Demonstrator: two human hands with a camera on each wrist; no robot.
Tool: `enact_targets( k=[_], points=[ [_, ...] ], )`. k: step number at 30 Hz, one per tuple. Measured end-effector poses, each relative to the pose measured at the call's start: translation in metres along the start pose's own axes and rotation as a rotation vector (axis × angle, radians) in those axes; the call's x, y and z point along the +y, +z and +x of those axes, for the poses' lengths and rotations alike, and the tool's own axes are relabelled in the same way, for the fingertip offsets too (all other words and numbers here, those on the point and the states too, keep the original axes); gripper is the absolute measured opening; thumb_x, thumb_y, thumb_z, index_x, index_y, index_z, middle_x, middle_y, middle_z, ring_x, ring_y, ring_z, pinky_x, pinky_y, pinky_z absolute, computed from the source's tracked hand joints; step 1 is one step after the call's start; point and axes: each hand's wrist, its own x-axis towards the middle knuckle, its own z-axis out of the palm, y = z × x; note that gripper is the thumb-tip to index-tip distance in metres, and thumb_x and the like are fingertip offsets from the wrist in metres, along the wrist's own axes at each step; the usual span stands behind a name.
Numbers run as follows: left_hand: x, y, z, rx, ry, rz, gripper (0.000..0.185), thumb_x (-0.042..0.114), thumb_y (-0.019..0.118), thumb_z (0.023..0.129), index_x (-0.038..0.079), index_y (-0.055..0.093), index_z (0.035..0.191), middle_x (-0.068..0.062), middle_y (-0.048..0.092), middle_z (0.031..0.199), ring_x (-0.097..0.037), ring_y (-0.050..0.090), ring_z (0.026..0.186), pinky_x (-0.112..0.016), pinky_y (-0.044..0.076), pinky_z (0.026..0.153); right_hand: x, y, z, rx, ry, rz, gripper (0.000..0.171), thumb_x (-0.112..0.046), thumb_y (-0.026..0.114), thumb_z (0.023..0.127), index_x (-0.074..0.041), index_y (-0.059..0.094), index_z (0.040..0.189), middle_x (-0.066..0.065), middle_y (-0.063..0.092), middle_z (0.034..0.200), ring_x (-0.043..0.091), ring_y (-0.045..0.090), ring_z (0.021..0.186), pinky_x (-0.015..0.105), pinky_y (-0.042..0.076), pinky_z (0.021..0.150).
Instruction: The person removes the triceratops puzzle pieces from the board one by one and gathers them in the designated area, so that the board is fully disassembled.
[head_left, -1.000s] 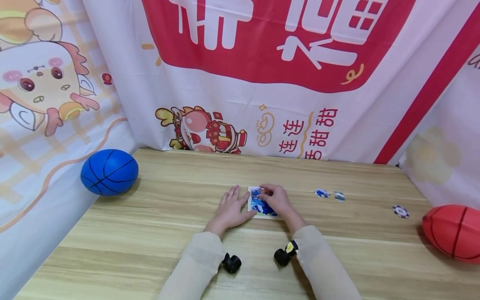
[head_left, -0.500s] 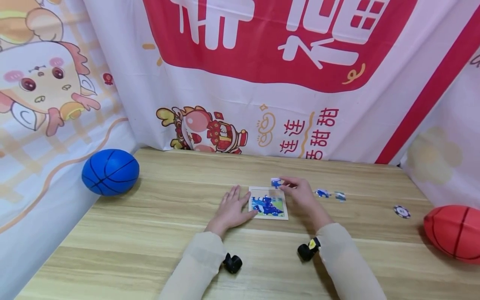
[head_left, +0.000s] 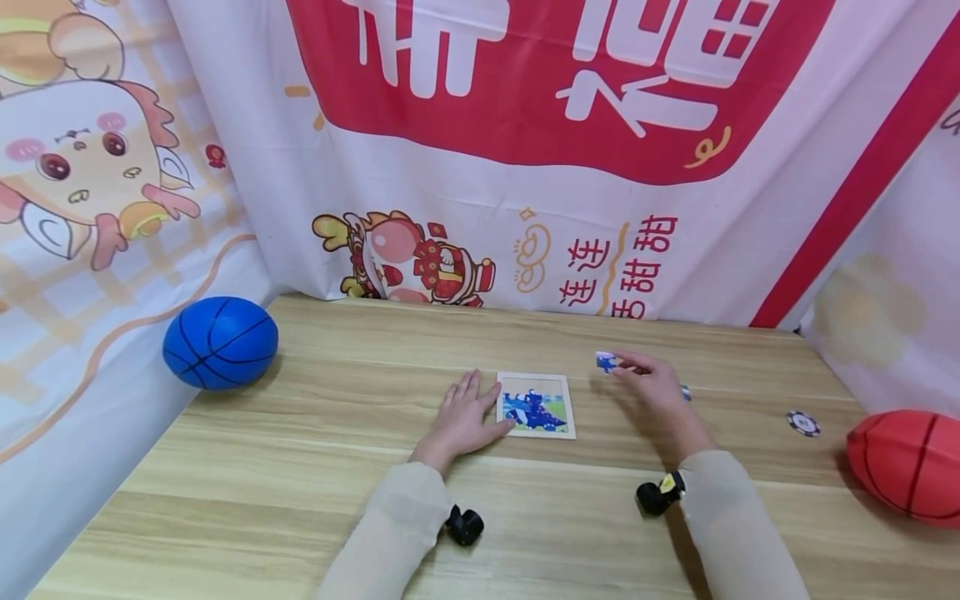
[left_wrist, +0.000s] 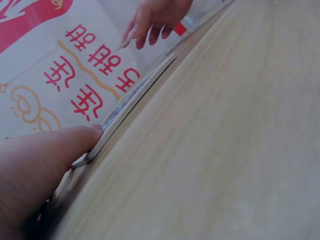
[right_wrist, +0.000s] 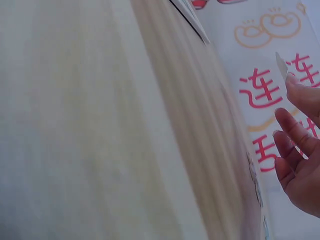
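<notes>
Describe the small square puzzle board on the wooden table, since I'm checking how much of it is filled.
The small square puzzle board is a thin, flat, cream-bordered card lying flat near the middle of the wooden table. Its lower part shows a blue and green picture; the upper strip looks pale and bare. The left hand lies flat beside it, thumb touching its left edge. The right hand is apart from it, pinching a small blue puzzle piece.

- The puzzle board (head_left: 536, 405) lies at the middle of the table (head_left: 300, 467).
- The left hand (head_left: 462, 419) rests at its nine o'clock, touching its edge.
- The right hand (head_left: 654, 385) is at two o'clock, pinching a puzzle piece (head_left: 606, 362).
- One ball (head_left: 220, 342) sits far off at nine o'clock, another ball (head_left: 905, 465) at four o'clock.
- A chip (head_left: 802, 422) lies at three o'clock.
</notes>
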Motion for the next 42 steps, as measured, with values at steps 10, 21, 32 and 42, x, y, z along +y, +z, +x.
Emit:
enact_targets(
  k=[10, 21, 32, 42],
  points=[
    [0.0, -0.001, -0.001, -0.003, -0.003, -0.018, 0.071, 0.059, 0.042, 0.08, 0.016, 0.03, 0.135, -0.018, 0.007, 0.141, -0.028, 0.0, 0.128, -0.042, 0.002, 0.101, 0.027, -0.014, 0.005, 0.049, -0.084, -0.113, 0.036, -0.011, 0.059, 0.082, 0.005, 0.053, 0.113, 0.024, 0.054, 0.103, 0.027, 0.051, 0.09, 0.028, 0.043, 0.074],
    [0.001, -0.003, -0.002, -0.003, -0.005, -0.016, 0.071, 0.058, 0.043, 0.08, 0.016, 0.03, 0.135, -0.018, 0.006, 0.141, -0.028, 0.0, 0.128, -0.042, 0.002, 0.101, 0.037, -0.005, 0.009, 0.078, -0.205, -0.295, 0.034, -0.012, 0.067, 0.076, 0.003, 0.06, 0.105, 0.024, 0.055, 0.098, 0.035, 0.047, 0.092, 0.044, 0.035, 0.081],
    [0.002, -0.002, -0.002, -0.002, -0.006, -0.016, 0.071, 0.058, 0.043, 0.08, 0.016, 0.03, 0.135, -0.018, 0.007, 0.141, -0.028, 0.0, 0.128, -0.042, 0.001, 0.101, 0.035, -0.001, 0.009, 0.07, -0.134, -0.389, 0.036, -0.02, 0.067, 0.075, -0.004, 0.061, 0.107, 0.023, 0.046, 0.106, 0.038, 0.035, 0.098, 0.047, 0.026, 0.081],
    [0.002, -0.003, -0.002, -0.001, -0.002, -0.007, 0.071, 0.059, 0.042, 0.08, 0.016, 0.03, 0.135, -0.018, 0.007, 0.141, -0.028, 0.001, 0.128, -0.042, 0.002, 0.101, 0.032, -0.001, 0.008, 0.023, -0.08, -0.428, 0.038, -0.024, 0.063, 0.078, -0.006, 0.059, 0.112, 0.025, 0.04, 0.114, 0.041, 0.029, 0.104, 0.05, 0.022, 0.084]
  ],
)
